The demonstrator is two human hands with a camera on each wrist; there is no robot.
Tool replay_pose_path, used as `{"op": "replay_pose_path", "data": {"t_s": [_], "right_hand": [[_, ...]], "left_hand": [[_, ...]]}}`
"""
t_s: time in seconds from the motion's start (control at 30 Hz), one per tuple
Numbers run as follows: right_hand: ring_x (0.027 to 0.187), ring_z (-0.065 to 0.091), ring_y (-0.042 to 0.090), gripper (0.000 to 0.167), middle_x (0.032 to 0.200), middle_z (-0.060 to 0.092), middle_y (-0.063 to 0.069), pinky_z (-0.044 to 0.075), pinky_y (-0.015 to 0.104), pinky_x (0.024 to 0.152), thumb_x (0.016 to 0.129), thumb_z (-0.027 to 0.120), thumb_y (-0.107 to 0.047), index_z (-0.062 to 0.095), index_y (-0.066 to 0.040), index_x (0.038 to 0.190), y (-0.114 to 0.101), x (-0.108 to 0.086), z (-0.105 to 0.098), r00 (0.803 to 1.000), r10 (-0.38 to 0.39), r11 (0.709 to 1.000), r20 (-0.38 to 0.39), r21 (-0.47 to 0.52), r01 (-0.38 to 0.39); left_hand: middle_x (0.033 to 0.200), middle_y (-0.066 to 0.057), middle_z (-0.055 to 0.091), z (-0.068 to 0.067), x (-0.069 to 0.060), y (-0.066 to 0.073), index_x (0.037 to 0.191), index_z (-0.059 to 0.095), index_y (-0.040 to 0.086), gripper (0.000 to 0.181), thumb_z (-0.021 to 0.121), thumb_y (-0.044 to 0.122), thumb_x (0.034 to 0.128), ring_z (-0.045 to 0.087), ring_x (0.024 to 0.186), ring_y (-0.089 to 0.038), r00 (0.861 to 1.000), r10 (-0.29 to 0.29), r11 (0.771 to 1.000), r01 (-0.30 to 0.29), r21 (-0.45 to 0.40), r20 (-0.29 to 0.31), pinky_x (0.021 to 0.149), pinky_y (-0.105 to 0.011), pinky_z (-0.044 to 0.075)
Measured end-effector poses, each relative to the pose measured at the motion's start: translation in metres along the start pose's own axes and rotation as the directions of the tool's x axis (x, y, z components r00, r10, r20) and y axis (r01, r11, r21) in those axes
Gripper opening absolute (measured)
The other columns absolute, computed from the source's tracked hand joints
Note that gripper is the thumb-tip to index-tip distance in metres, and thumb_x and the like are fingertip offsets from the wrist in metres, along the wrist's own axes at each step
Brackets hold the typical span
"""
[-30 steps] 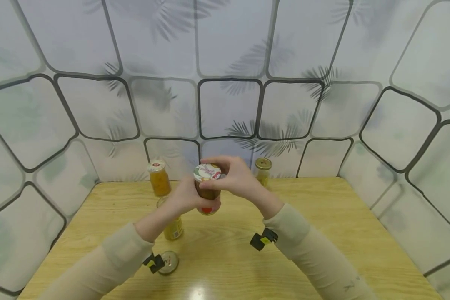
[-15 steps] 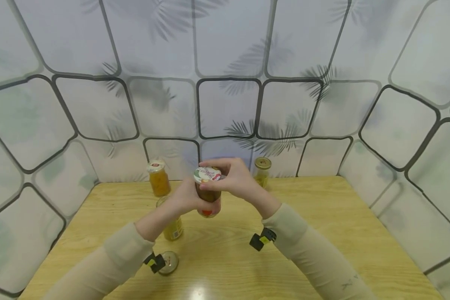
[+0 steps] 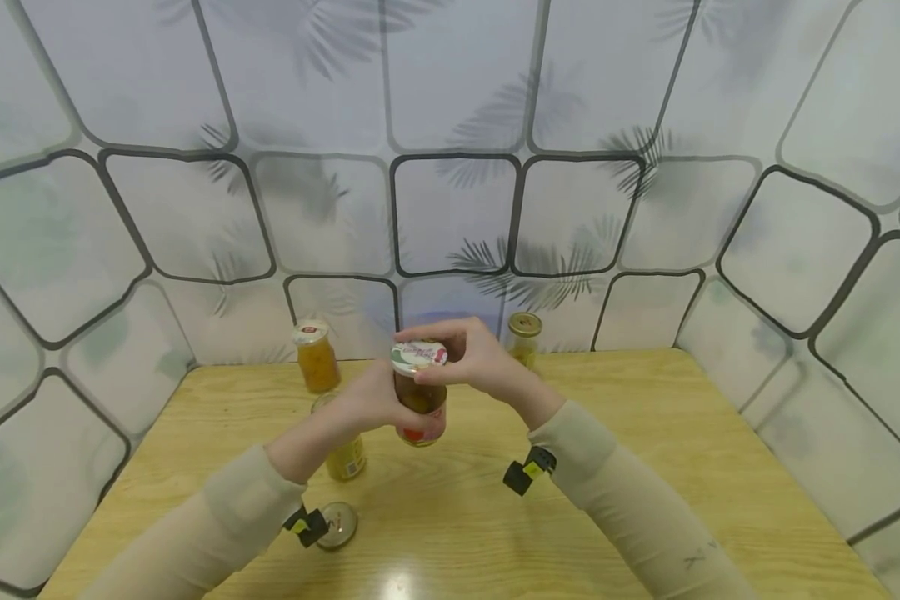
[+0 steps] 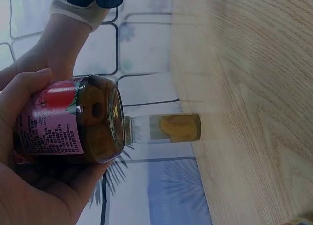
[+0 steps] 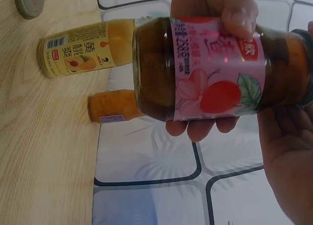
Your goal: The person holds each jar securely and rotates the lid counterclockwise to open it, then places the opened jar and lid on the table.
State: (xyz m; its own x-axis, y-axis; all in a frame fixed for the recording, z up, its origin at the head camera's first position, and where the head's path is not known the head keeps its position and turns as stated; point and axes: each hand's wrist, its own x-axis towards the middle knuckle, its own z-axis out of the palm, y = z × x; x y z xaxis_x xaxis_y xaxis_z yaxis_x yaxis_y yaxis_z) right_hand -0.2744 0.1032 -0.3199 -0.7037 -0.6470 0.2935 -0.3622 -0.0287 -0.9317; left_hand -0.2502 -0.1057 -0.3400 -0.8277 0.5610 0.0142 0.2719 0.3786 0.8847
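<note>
Pink-label jar [image 3: 423,402] is mid-frame in the head view, up off the counter [image 3: 450,517], roughly upright. Patterned lid [image 3: 418,355] is on it. Contents dark brown.

Left hand [image 3: 375,397] is wrapped round the glass: thumb across the label, fingers on the far side (right wrist view has it best). Right hand [image 3: 480,360] comes in from the right and pinches the lid edge between thumb and fingers.

Step in hand, my read: two-hand work at the lid, one holding, one on the rim. Can't tell loosening from tightening. Next move would seem to call for a firm left hold on the body and the right fingers square on the rim; smooth glass could slip round in the palm.

Around it: yellow-label jar [image 3: 349,463] stands left of centre, partly behind the left wrist, no lid that I can see. Loose lid [image 3: 341,523] lies on the counter lower left, partly hidden by the left wrist camera [image 3: 313,527]. Orange jar [image 3: 318,364], white lid on, stands further back on the left. Gold-lid jar [image 3: 525,340] stands at the back, right of centre, partly behind the right hand.

In the way: mainly the yellow-label jar, close to the left forearm; lowering that arm could knock it.
</note>
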Motion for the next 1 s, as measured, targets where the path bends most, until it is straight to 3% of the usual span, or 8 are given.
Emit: {"op": "replay_pose_path", "data": {"t_s": [0.13,0.3,0.67,0.83,1.0], "right_hand": [[0.107,0.07,0.011,0.087,0.136,0.072,0.013,0.06,0.027,0.092,0.082,0.092,-0.047,0.062,0.008,0.142,0.0023,-0.001,-0.0027,0.998,-0.036,0.998,0.048,0.053,0.033],[0.108,0.069,0.01,0.092,0.134,0.074,0.002,0.059,0.027,0.094,0.082,0.09,-0.052,0.06,0.01,0.142,0.0019,-0.0012,-0.0044,0.995,-0.065,0.996,0.073,0.067,0.06],[0.11,0.069,0.011,0.087,0.135,0.073,0.001,0.059,0.029,0.095,0.086,0.089,-0.048,0.059,0.011,0.143,0.0021,0.0,-0.0048,0.992,-0.076,0.995,0.101,0.075,0.068],[0.117,0.069,0.012,0.089,0.134,0.074,-0.002,0.058,0.03,0.1,0.086,0.087,-0.053,0.059,0.009,0.144,0.0011,0.0025,-0.0054,0.991,-0.093,0.991,0.095,0.107,0.083],[0.122,0.069,0.013,0.09,0.132,0.076,-0.002,0.058,0.032,0.104,0.084,0.087,-0.054,0.059,0.007,0.145,0.0,0.0043,-0.0076,0.993,-0.091,0.984,0.082,0.163,0.077]], "left_hand": [[0.124,-0.018,0.072,0.0006,0.0003,0.0007,0.134,0.058,-0.002,0.062,0.09,0.006,0.0811,0.069,0.109,-0.021,0.997,0.066,0.997,-0.065,-0.041,0.026,0.099,-0.036,0.058],[0.11,-0.018,0.074,0.0018,0.0042,-0.0007,0.124,0.06,-0.003,0.049,0.086,0.001,0.082,0.068,0.098,-0.014,0.986,0.156,0.985,-0.151,-0.078,0.055,0.092,-0.027,0.058],[0.131,-0.022,0.066,0.0012,0.0043,-0.0024,0.138,0.052,-0.004,0.067,0.088,0.004,0.0815,0.067,0.11,-0.02,0.993,0.109,0.992,-0.106,-0.061,0.039,0.098,-0.034,0.058],[0.13,-0.022,0.066,0.0006,0.0037,-0.0016,0.139,0.051,-0.004,0.066,0.086,0.003,0.0826,0.068,0.112,-0.023,0.995,0.082,0.993,-0.077,-0.084,0.056,0.101,-0.038,0.058],[0.122,-0.018,0.073,0.0029,0.0014,-0.0021,0.134,0.058,-0.003,0.062,0.088,0.009,0.0822,0.072,0.105,-0.02,0.998,0.024,1.0,-0.023,-0.01,0.058,0.096,-0.035,0.059]]}}
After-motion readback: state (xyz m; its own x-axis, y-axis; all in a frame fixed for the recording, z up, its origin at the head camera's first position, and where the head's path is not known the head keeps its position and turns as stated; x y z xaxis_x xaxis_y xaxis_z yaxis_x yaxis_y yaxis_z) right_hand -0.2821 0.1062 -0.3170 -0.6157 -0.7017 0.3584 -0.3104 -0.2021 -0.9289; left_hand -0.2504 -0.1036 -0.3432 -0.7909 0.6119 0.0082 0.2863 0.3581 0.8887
